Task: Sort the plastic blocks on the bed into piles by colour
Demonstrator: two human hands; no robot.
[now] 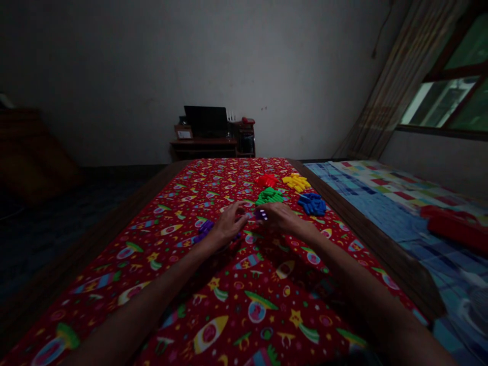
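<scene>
The purple pieces (204,230) lie in a loose heap just left of the left hand (227,223), partly hidden behind its wrist, with a little purple also showing to the right of the wrist. A small dark purple piece (262,215) with bright glints sits at the fingertips of the right hand (281,217). That hand's grip is nearly closed, fingers curled round the piece. The left grip is half open, thumb apart from the fingers, with red cloth (236,305) visible in the gap; whether anything is tucked against the palm cannot be told. The two hands face each other, apart.

Just beyond the right hand is the green heap (269,196), with the blue heap (312,204) to its right, near the right edge; the red heap (267,180) and yellow heap (296,182) lie farther off. To the left of the purple heap, a broad stretch of cloth runs to the left edge; more spreads between the forearms. Brown borders of the counter (404,274) flank the cloth. Past the right border is a plaid-covered bed (331,178).
</scene>
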